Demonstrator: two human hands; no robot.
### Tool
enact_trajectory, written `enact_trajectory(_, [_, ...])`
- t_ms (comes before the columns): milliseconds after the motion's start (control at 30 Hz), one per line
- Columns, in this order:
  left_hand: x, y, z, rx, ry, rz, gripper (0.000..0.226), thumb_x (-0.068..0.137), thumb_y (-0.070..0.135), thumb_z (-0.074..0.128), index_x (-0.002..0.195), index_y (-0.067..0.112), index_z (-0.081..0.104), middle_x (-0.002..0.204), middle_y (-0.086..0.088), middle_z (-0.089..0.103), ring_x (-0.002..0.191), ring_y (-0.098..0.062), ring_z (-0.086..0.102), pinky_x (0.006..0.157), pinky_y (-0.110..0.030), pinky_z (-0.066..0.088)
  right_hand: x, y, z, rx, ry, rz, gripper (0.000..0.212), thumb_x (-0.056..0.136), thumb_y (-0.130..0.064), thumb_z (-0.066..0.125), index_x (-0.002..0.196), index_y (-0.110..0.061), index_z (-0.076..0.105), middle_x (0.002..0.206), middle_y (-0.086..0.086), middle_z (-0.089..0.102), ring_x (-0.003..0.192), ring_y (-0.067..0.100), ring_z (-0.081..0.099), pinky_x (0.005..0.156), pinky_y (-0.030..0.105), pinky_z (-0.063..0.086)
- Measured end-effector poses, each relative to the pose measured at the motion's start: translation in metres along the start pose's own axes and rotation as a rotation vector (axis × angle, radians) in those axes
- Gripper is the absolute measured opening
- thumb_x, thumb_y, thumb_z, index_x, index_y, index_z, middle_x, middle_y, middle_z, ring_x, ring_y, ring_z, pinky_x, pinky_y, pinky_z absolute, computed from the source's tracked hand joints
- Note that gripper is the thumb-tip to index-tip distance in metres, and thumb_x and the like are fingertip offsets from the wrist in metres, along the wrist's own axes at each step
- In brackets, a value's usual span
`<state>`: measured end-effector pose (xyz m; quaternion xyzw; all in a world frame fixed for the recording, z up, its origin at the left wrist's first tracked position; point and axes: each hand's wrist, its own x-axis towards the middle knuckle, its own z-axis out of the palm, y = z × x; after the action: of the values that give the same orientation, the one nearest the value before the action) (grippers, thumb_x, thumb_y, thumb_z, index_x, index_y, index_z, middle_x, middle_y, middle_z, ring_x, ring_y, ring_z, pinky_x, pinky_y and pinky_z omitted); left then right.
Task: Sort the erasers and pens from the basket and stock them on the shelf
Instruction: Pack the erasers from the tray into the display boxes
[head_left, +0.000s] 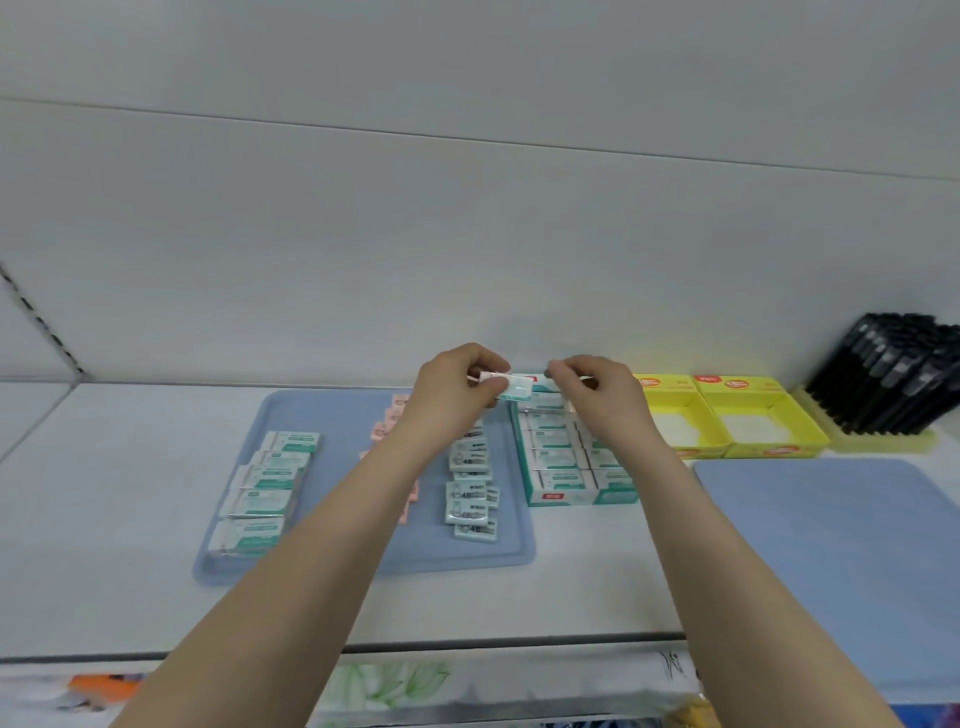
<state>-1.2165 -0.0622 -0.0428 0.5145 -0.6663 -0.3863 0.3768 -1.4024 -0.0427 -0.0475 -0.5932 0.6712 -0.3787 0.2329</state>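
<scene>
My left hand (457, 387) pinches a small white-and-teal eraser (515, 388) above the shelf, with a pink eraser edge showing behind it. My right hand (592, 389) hovers just right of it, its fingers closed near the eraser's right end; whether they touch it is unclear. Below them stands a teal display box (571, 467) filled with wrapped erasers. On the blue tray (358, 551) lie a row of large white-teal erasers (265, 488), several pink erasers (387, 423) partly hidden by my left arm, and small teal erasers (470, 493). Black pens (893, 379) stand in a yellow holder at the far right.
Two open yellow boxes (727, 421) stand between the teal box and the pen holder. A second blue tray (831, 561) lies at the right front. The white shelf (104, 519) has a front edge near the bottom, with colourful items below it.
</scene>
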Motion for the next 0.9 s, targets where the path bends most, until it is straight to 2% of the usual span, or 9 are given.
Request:
enact_trajectory(67, [0.006, 0.007, 0.016, -0.024, -0.007, 0.007, 0.011, 0.089, 0.014, 0.066, 0.098, 0.020, 0.066, 0.091, 0.002, 0.065, 0.071, -0.011, 0.069, 0.066, -0.014, 0.052, -0.003, -0.003, -0.010, 0.273, -0.142, 0.026, 0.010, 0.091, -0.022, 0.067, 0.099, -0.018, 0.071, 0.083, -0.003, 0.068, 0.076, 0.011, 0.065, 0.067, 0.026, 0.052])
enact_trajectory(133, [0.012, 0.012, 0.031, -0.020, -0.005, 0.009, 0.015, 0.089, 0.017, 0.066, 0.104, 0.018, 0.066, 0.094, 0.002, 0.064, 0.077, -0.012, 0.068, 0.074, -0.020, 0.054, 0.002, 0.007, -0.022, 0.313, -0.158, 0.016, 0.014, 0.086, -0.008, 0.070, 0.097, -0.016, 0.069, 0.080, 0.005, 0.064, 0.069, 0.012, 0.061, 0.065, 0.026, 0.052])
enact_trajectory(233, [0.021, 0.006, 0.044, 0.253, -0.015, 0.062, 0.027, 0.089, 0.023, 0.065, 0.116, 0.020, 0.064, 0.107, 0.002, 0.065, 0.096, -0.013, 0.061, 0.088, -0.026, 0.048, 0.015, 0.027, -0.041, 0.072, -0.001, 0.043, 0.012, 0.079, -0.015, 0.072, 0.084, -0.026, 0.069, 0.074, 0.000, 0.066, 0.068, 0.019, 0.063, 0.072, 0.039, 0.056])
enact_trajectory(367, [0.025, -0.007, 0.054, 0.561, -0.095, 0.127, 0.037, 0.089, 0.025, 0.065, 0.126, 0.018, 0.062, 0.123, -0.006, 0.058, 0.111, -0.024, 0.051, 0.093, -0.031, 0.040, 0.017, 0.040, -0.052, -0.148, -0.024, 0.095, 0.012, 0.084, -0.013, 0.068, 0.087, -0.024, 0.069, 0.082, 0.006, 0.072, 0.074, 0.027, 0.067, 0.074, 0.041, 0.055])
enact_trajectory(467, [0.025, -0.012, 0.059, 0.603, -0.065, 0.140, 0.038, 0.090, 0.027, 0.063, 0.127, 0.019, 0.061, 0.122, -0.005, 0.055, 0.111, -0.025, 0.046, 0.091, -0.030, 0.037, 0.018, 0.041, -0.041, -0.230, -0.055, 0.043, 0.011, 0.085, -0.015, 0.068, 0.090, -0.025, 0.070, 0.088, 0.004, 0.071, 0.082, 0.025, 0.066, 0.076, 0.038, 0.054])
enact_trajectory(567, [0.027, -0.011, 0.060, 0.633, -0.049, 0.157, 0.034, 0.090, 0.028, 0.064, 0.123, 0.019, 0.063, 0.120, -0.005, 0.056, 0.109, -0.024, 0.047, 0.090, -0.030, 0.037, 0.020, 0.043, -0.032, -0.380, -0.066, -0.030, 0.017, 0.087, -0.024, 0.069, 0.104, -0.022, 0.072, 0.103, 0.002, 0.063, 0.089, 0.020, 0.061, 0.082, 0.033, 0.048])
enact_trajectory(700, [0.027, -0.011, 0.059, 0.652, -0.033, 0.168, 0.030, 0.089, 0.029, 0.066, 0.118, 0.021, 0.065, 0.116, -0.004, 0.058, 0.106, -0.024, 0.050, 0.087, -0.030, 0.039, 0.019, 0.045, -0.026, -0.479, -0.111, -0.103, 0.030, 0.087, -0.031, 0.070, 0.114, -0.022, 0.072, 0.111, 0.003, 0.055, 0.093, 0.017, 0.054, 0.076, 0.025, 0.035])
enact_trajectory(800, [0.025, -0.012, 0.057, 0.651, -0.034, 0.176, 0.029, 0.089, 0.027, 0.065, 0.117, 0.020, 0.066, 0.116, -0.004, 0.059, 0.106, -0.024, 0.052, 0.086, -0.029, 0.038, 0.018, 0.043, -0.022, -0.543, -0.093, -0.144, 0.030, 0.088, -0.030, 0.068, 0.116, -0.020, 0.072, 0.113, 0.004, 0.058, 0.102, 0.022, 0.056, 0.078, 0.026, 0.037])
enact_trajectory(900, [0.021, -0.010, 0.050, 0.671, -0.060, 0.187, 0.030, 0.091, 0.026, 0.062, 0.121, 0.021, 0.065, 0.122, -0.002, 0.059, 0.109, -0.022, 0.053, 0.088, -0.028, 0.038, 0.018, 0.038, -0.018, -0.597, -0.077, -0.164, 0.028, 0.089, -0.030, 0.067, 0.115, -0.020, 0.072, 0.112, 0.003, 0.062, 0.101, 0.022, 0.058, 0.080, 0.030, 0.041])
